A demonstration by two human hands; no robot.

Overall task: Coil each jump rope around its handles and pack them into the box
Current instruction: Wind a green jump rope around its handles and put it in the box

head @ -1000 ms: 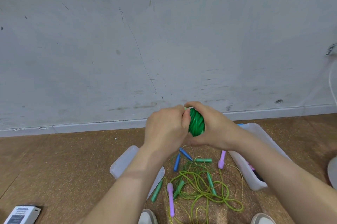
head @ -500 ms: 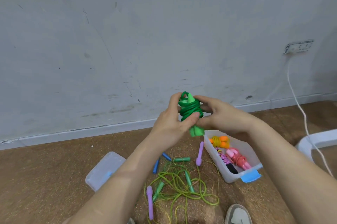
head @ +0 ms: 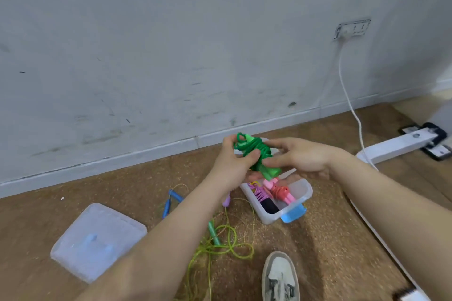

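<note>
Green jump rope bundle [head: 259,152], thin plastic cord wound round its two green handles, is held in the air over the 12 o'clock end of the clear plastic box [head: 307,193] with a blue latch. Left hand [head: 231,162] is at the bundle's 9 o'clock, fingers curled round it, thumb pressed across the coils. Right hand [head: 302,157] is at 3 o'clock, fingers fairly straight, fingertip and thumb tip pinching the coil's side. Handle ends poke out at 5 o'clock.

Handling, as a judgement: light, springy, slick cord. Coils likely pop loose if the grip eases, so hold across the wound middle, not by a handle end. Coiling looks done for this one; setting it in the box seems next.

Inside the box, a pink coiled rope bundle [head: 278,190] and a purple coiled rope bundle [head: 259,193] lie side by side. On the brown cork floor [head: 330,239], a loose yellow-green rope [head: 209,248] lies tangled at the box's 7 o'clock, with blue handles [head: 168,205] at 9 o'clock. A clear plastic lid [head: 97,239] lies flat further out at 8 o'clock. A grey-white shoe [head: 280,276] is at the box's 6 o'clock.
</note>
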